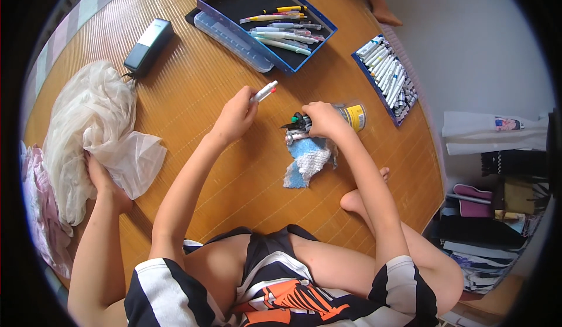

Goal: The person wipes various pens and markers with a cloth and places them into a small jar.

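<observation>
Striped shirt (295, 298) nearest. Beyond, 1 cloth (307, 160); then the right hand (323, 118), curled over dark pens (298, 123) beside 1 jar (355, 117), grip unclear. Left hand (236, 115), closed, pinches 1 white pen (265, 91); a gap separates it from the box's (314, 52) edge.

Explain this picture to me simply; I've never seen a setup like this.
There's no machine here: these are a person's bare hands, filmed by a wide camera worn on the head and looking down, so straight edges bend. The person sits on a brown mat. The left hand holds a white pen. The right hand grips some dark pens beside a clear container with a yellow label; whether it also holds the container is hidden. Nearby lie a blue-and-white cloth, an open box of pens, many white markers, a dark case and sheer pale fabric.
</observation>
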The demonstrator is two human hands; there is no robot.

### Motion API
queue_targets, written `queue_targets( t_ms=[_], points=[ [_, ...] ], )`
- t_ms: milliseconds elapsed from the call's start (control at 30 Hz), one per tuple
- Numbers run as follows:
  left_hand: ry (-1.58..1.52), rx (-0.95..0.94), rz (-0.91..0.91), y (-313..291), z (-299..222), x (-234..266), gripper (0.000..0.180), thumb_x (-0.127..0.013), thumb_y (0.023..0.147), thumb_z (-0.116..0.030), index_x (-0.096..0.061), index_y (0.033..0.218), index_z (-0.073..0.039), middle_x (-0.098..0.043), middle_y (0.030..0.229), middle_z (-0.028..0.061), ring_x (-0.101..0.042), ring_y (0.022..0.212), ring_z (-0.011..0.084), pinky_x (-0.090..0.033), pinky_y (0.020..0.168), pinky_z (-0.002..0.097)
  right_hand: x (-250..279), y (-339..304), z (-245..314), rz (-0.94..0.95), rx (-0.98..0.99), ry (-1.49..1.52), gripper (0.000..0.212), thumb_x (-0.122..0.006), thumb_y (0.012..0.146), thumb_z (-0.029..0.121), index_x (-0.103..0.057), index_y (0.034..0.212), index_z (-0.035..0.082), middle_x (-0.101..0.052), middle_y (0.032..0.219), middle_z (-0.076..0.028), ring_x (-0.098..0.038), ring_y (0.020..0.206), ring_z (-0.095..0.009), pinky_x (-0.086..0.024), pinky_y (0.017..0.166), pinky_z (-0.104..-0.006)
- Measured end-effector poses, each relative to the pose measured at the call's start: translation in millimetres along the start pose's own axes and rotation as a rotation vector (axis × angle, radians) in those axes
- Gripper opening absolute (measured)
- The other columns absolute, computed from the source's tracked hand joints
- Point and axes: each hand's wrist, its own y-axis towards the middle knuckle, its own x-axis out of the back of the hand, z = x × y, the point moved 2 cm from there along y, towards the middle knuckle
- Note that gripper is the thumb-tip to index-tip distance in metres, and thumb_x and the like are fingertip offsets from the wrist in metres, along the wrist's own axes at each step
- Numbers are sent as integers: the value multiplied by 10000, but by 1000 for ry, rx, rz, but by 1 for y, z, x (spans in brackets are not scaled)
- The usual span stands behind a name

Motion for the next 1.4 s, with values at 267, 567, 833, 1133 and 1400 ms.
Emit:
queue_targets(
  t_ms=[267, 567, 833, 1133, 1400],
  points=[
    [-387, 215, 63, 5, 3, -2, 142, -437, 735, -84, -395, 844, -2, -489, 696, 74, -492, 591, 118, -401, 544, 240, 3, -7, -2, -215, 88, 99, 193, -571, 514, 92, -491, 679, 31, -526, 712, -135, -510, 714, -285, -411, 651, -343],
    [-497, 436, 125, 0, 21, -10, 171, -459, 716, -110, -408, 830, 7, -496, 713, 81, -506, 601, 123, -412, 549, 238, 17, -12, -2, -259, 66, 224, 192, -563, 516, 93, -487, 686, 48, -527, 705, -116, -507, 696, -281, -408, 627, -342],
    [-603, 519, 253, -4, 15, -22, 125, -429, 740, -90, -389, 836, -20, -479, 686, 41, -466, 554, 78, -398, 477, 195, 7, -10, 16, -200, 55, 67, 174, -558, 537, 56, -492, 699, 48, -519, 723, -118, -510, 707, -284, -417, 621, -352],
    [-635, 507, 268, -5, 15, -33, 183, -439, 724, -124, -395, 846, 6, -496, 694, 74, -489, 550, 106, -410, 481, 211, -4, -7, 9, -236, -149, -39, 167, -548, 560, 20, -488, 716, 20, -515, 732, -136, -527, 693, -292, -432, 621, -352],
    [-661, 319, 256, -2, 2, -33, 154, -455, 736, -116, -439, 856, -20, -486, 681, 37, -471, 565, 90, -391, 504, 209, 0, -12, 0, -200, -130, 108, 402, -598, 529, 30, -435, 896, 8, -480, 847, -171, -506, 761, -316, -424, 658, -355]
  ],
)
